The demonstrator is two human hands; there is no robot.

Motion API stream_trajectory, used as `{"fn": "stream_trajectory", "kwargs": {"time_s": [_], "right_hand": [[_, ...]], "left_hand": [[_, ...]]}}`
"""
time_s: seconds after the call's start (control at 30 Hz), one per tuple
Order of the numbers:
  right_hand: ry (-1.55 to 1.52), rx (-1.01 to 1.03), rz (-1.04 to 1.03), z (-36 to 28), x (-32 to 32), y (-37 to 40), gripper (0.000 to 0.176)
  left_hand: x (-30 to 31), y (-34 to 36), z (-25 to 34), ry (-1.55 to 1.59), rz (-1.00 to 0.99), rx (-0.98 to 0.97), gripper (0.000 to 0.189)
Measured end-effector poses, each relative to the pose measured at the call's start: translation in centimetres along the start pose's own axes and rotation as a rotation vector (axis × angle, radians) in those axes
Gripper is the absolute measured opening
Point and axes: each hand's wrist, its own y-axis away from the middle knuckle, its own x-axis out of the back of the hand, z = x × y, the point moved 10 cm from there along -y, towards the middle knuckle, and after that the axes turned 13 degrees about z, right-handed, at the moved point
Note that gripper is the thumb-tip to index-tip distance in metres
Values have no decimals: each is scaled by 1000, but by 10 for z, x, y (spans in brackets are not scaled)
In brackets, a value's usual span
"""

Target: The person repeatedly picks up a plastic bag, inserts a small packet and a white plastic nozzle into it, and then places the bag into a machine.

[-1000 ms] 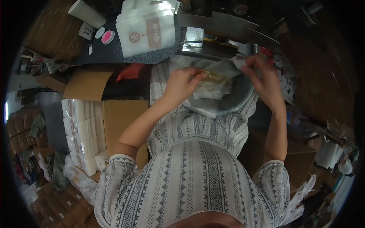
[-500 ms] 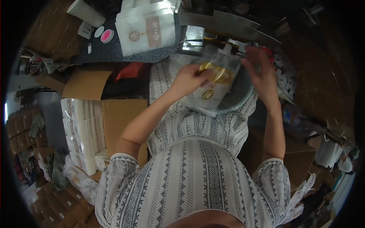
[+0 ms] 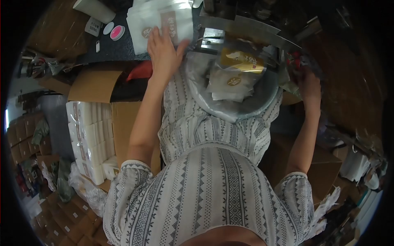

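My left hand (image 3: 165, 53) lies with spread fingers on a stack of white plastic pouches (image 3: 139, 23) with a brown printed label, on the dark table at the upper left. My right hand (image 3: 310, 89) is at the right, over a plastic bag with red and white items (image 3: 296, 61); its fingers are dark and partly hidden. On my lap between the hands rests a basin lined with clear plastic (image 3: 217, 112). Several spout-type pouches with gold print (image 3: 230, 61) lie inside it.
A metal machine (image 3: 256, 25) stands behind the basin. A pink-topped round tub (image 3: 117, 33), a white lid (image 3: 108, 28) and a white cylinder (image 3: 94, 11) are at the upper left. An open carton (image 3: 135, 133) stands beside packed white bundles (image 3: 92, 137).
The pouch handled above the basin has been let go and lies in the basin. My left hand has moved up and left onto the stack; my right hand has moved right and down.
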Motion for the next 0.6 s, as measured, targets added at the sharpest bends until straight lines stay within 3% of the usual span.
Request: {"fn": "stream_trajectory", "kwargs": {"time_s": [0.03, 0.07, 0.1, 0.17, 0.2, 0.27, 0.33, 0.37, 0.43, 0.47, 0.53, 0.6], "right_hand": [[-41, -4, -4, -3, 0, -4, 23], [-43, -2, -1, -5, 2, -5, 23], [-41, -11, -18, -7, 4, -4, 25], [-33, -30, -41, -8, 10, 3, 26], [-33, -51, -20, -8, 16, 6, 27], [-36, -60, 11, -21, 28, 8, 29], [-504, -7, 197, -57, 57, 16, 26], [-505, -13, 197, -75, 59, 20, 26], [-783, 263, -6, -147, 56, 38, 23], [-783, 265, -2, -157, 54, 37, 23], [-597, 652, 231, -195, 73, 49, 20], [-584, 722, 230, -208, 78, 53, 22]], "left_hand": [[-7, 4, 5, -384, -68, -197, 54], [0, 20, 24, -262, -11, -323, 48], [9, 20, 26, -262, -8, -327, 48], [17, 18, -2, -154, -170, -54, 31], [25, 19, -4, -152, -176, -49, 31], [42, 13, -18, 15, -124, 172, 15], [59, 10, 15, 51, -55, 116, 10], [68, 8, 35, 89, 7, 58, 5], [71, 8, 54, 108, -6, 31, 6], [73, 6, 63, 127, -2, 6, 8], [75, 5, 71, 162, -32, 1, 8], [74, 7, 77, 192, -68, -1, 8]]}}
